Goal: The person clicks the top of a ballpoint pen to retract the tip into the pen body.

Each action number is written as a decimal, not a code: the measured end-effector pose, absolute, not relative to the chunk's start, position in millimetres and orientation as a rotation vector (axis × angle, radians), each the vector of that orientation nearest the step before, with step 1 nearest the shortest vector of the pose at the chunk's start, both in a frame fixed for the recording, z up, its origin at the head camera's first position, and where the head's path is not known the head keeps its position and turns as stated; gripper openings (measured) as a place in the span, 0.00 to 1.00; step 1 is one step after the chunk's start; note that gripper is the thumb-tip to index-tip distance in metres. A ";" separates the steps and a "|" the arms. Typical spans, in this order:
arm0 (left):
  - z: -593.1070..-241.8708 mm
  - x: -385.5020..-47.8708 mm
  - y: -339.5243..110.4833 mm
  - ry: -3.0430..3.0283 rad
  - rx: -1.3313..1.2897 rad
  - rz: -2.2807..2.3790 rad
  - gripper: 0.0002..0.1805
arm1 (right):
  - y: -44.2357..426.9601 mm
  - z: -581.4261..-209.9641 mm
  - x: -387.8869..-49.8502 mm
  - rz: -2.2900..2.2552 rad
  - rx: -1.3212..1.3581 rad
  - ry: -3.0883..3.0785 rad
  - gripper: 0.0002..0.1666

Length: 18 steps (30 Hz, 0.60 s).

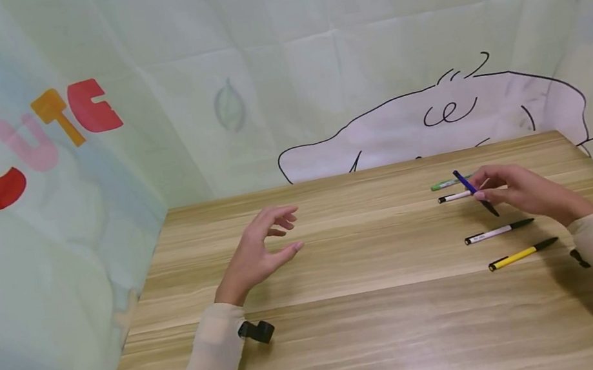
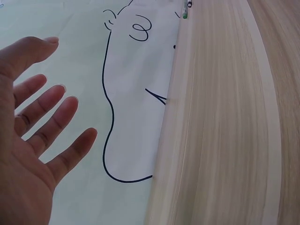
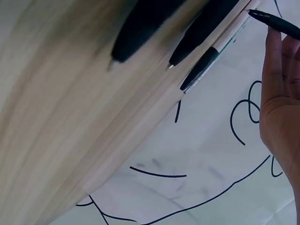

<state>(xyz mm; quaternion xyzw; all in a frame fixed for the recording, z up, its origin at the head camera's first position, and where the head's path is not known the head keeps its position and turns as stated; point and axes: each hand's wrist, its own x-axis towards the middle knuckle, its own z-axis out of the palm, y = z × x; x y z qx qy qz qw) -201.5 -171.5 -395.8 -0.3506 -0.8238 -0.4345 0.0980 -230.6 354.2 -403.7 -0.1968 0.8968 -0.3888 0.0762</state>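
Four pens [image 1: 522, 254] lie on the table [image 1: 391, 326] near the right hand [image 1: 518, 190], which pinches a blue pen [image 1: 466, 183] tilted above the wood; the left hand [image 1: 257, 250] is empty, fingers loosely bent. The blue pen could slip if that fingertip grip loosens, and might then roll, knocking the others askew. The wood-grain table meets a creased, printed backdrop [image 1: 289, 107], with CUTE lettering [image 1: 44, 148] at left.

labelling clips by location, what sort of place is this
Probably an indoor filming or demonstration corner, though the wider room is out of view: a creased cartoon backdrop behind a wood-grain table, pens laid on it, and a black device at the left cuff.
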 end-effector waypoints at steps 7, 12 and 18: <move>-395.0 -203.2 -165.2 -2.437 -1.035 -1.312 0.35 | 345.7 -397.5 -229.6 -1.200 -0.537 2.683 0.16; -393.6 -203.8 -158.4 -2.436 -1.031 -1.316 0.36 | 337.6 -393.8 -229.6 -1.325 -0.536 2.633 0.20; -393.9 -206.7 -150.6 -2.404 -1.079 -1.349 0.35 | 326.9 -392.4 -228.7 -1.451 -0.488 2.603 0.23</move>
